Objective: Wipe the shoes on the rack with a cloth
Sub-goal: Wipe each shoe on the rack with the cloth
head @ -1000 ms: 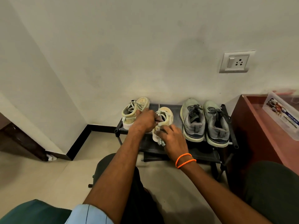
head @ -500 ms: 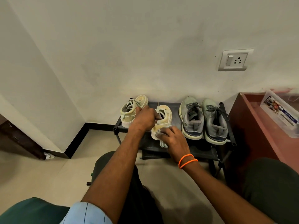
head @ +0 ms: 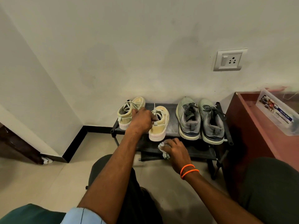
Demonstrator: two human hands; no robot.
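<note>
A low black shoe rack stands against the wall. On its top shelf sit two cream shoes, one at the far left and one beside it, with two grey shoes to the right. My left hand grips the collar of the second cream shoe, which rests on the shelf. My right hand is below the shelf's front edge, closed on a crumpled white cloth, apart from the shoe's heel.
A reddish-brown cabinet stands right of the rack with a clear plastic box on it. A wall socket is above. My knees frame the tiled floor in front. A dark door edge is at left.
The cream shoe has settled flat on the shelf. My right hand with the cloth has drawn back from the shoe's heel, down and toward me. My left hand stays on the shoe.
</note>
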